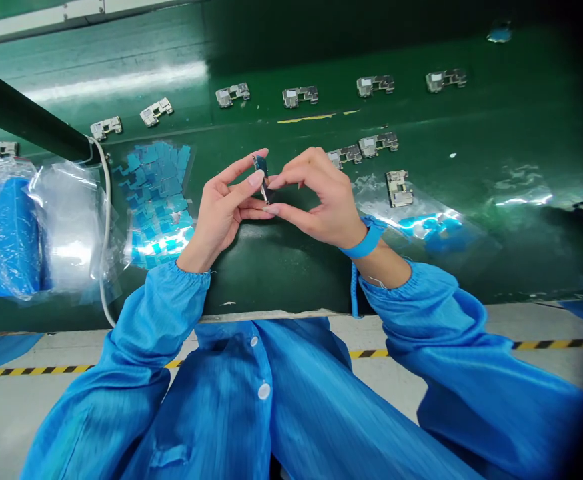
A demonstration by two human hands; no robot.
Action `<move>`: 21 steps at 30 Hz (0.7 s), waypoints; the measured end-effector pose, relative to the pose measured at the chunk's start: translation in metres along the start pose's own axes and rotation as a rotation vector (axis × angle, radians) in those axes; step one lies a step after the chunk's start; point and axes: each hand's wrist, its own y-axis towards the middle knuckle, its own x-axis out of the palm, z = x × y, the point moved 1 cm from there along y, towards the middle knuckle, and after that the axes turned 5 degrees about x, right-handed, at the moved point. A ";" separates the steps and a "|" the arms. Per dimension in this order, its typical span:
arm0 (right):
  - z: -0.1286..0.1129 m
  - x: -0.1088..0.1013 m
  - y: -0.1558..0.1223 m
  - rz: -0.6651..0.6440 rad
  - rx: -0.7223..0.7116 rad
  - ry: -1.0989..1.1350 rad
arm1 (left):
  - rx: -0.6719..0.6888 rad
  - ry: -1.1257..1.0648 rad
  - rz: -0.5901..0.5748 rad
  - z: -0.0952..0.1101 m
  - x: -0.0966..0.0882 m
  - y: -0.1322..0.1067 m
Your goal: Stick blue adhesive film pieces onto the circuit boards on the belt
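A small circuit board (261, 175) stands nearly edge-on between my hands, above the green bench. My left hand (226, 203) grips it with the thumb on one face and fingers around its ends. My right hand (316, 193), with a blue strap (366, 241) on its wrist, has thumb and index finger at the board's right side and lower end; whether it pinches anything there is too small to make out. Left of my hands lies a clear sheet with many blue film pieces (159, 193). Just beyond my right hand rest two more boards, one of them this board (379, 144).
Several similar boards, among them this board (300, 97), form a row along the back of the green bench (251, 267). Another board (399, 189) lies by a plastic bag (431, 223) at right. A blue plastic-wrapped block (4, 237), a white cable (106, 233) and a dark post (31, 110) stand left.
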 end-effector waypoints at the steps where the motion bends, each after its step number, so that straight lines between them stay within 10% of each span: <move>1: 0.001 -0.001 0.000 -0.001 0.000 0.010 | -0.004 0.004 -0.018 0.000 -0.001 0.000; 21: 0.004 -0.002 -0.003 -0.021 -0.008 -0.019 | -0.075 -0.053 0.034 -0.005 0.010 -0.003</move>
